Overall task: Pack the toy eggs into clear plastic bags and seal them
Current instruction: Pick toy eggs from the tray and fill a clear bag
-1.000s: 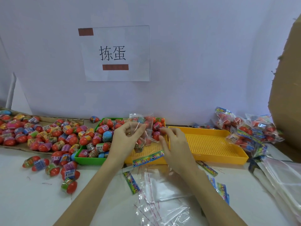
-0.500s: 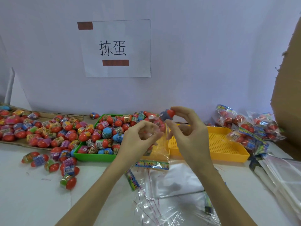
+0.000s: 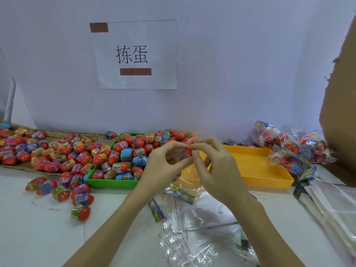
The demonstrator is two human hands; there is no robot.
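Observation:
My left hand and my right hand meet above the table, in front of the trays. Both pinch the top of a clear plastic bag that hangs between them with its printed header card at the bottom. A red toy egg shows between my fingertips, at the bag's mouth. Loose toy eggs fill the green tray, and more lie in a pile on the cardboard sheet at the left. Several stray eggs lie on the white table.
A yellow perforated tray stands right of the green one. Sealed bags of eggs are heaped at the far right, next to a cardboard box. Empty clear bags and header cards lie near me; another stack of bags at right.
My hands rose from the tray's front edge with the bag. My right hand brought a red egg from above down to the bag's mouth, and the fingertips of both hands came together.

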